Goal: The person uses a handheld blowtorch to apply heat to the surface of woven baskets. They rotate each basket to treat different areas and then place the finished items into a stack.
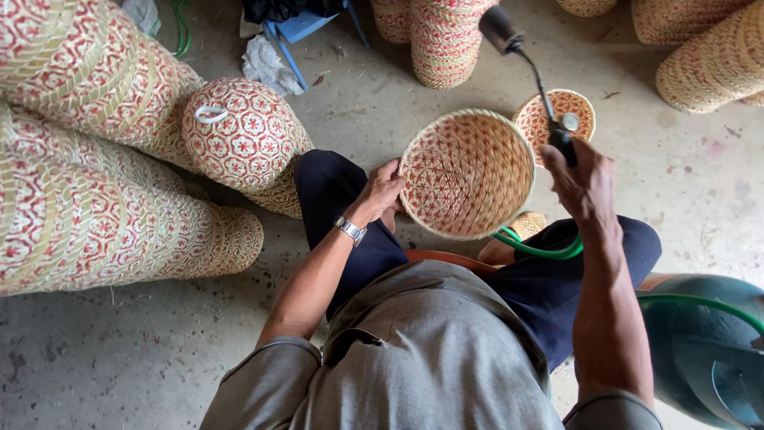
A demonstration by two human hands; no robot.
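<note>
One open woven basket (467, 173) is held at its rim over the lap by the left hand (380, 191), fingers curled on the edge; one gas torch (532, 76) is gripped by the right hand (585, 181). One green hose (538, 249) is seen beneath. Stacked baskets (103, 159) crowd the left; bare concrete floor (684, 183) lies open rightward

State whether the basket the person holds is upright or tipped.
Tipped: the basket lies sideways in the left hand, its opening facing the camera.
</note>
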